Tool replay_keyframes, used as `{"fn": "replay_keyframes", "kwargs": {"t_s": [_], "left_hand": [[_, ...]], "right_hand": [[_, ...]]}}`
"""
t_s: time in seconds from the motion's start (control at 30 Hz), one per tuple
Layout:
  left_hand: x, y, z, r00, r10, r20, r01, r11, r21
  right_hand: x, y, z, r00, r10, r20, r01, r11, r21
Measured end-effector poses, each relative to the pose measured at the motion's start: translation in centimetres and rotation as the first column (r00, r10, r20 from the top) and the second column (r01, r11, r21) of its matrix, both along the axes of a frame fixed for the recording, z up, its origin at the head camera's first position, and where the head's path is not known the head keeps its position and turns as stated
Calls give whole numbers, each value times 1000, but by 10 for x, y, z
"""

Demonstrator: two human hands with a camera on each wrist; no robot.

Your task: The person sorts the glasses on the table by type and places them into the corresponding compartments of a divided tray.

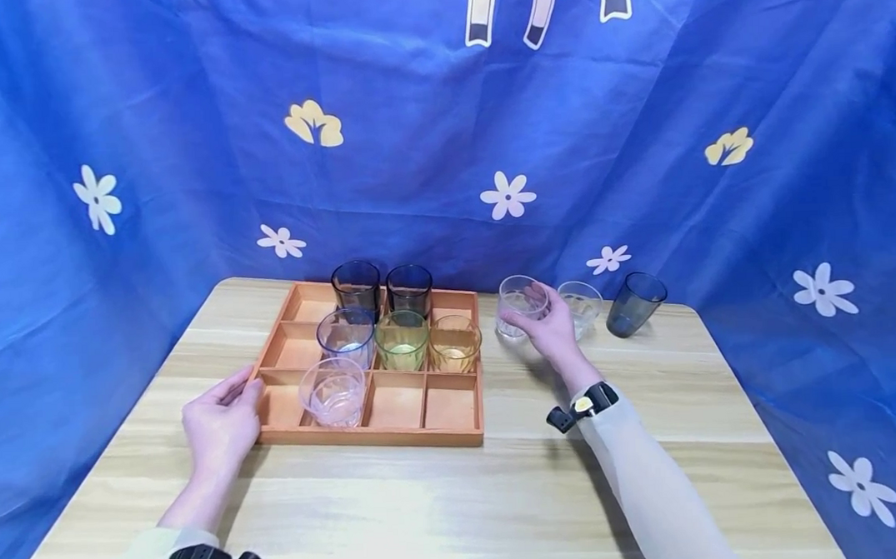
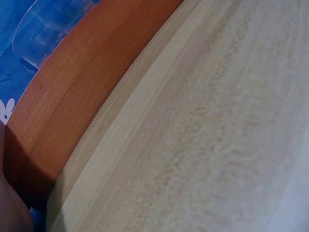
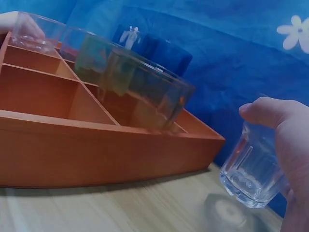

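My right hand (image 1: 555, 329) grips a clear glass tumbler (image 1: 513, 310) to the right of the wooden divided tray (image 1: 372, 436). In the right wrist view this tumbler (image 3: 251, 171) is tilted over the table, its shadow below it. My left hand (image 1: 221, 419) holds the tray's left wall near the front corner. Inside the tray, two dark glasses (image 1: 356, 288) stand in the back row. A bluish glass (image 1: 345, 338), a green glass (image 1: 401, 341) and an amber glass (image 1: 455, 346) fill part of the middle row. One clear glass (image 1: 334, 393) sits in the front row.
Just behind my right hand stands another clear glass (image 1: 584, 307), partly hidden by it. A tall dark glass (image 1: 635, 305) is farther right, near the table's back edge. Blue patterned cloth (image 1: 412, 148) hangs around the back and sides of the wooden table (image 1: 577, 491).
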State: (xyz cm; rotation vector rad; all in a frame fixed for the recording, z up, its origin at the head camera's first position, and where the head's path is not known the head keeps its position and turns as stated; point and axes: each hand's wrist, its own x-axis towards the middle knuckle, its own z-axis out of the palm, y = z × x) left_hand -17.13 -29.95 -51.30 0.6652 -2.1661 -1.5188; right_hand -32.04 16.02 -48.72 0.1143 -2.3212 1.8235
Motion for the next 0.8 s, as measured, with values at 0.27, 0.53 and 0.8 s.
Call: {"fn": "replay_keyframes", "kwargs": {"t_s": [0.27,0.53,0.8], "left_hand": [[0,-1,-1,1000,-5,-1,5,1000,-6],[1,-3,0,1000,-3,9,4,1000,-18],[-2,-2,-1,1000,-8,4,8,1000,-13]], "right_hand": [[17,3,12,999,36,-14,-36,999,12],[37,7,28,996,84,-38,-84,996,10],[56,12,39,990,124,-62,-126,992,-26]]}}
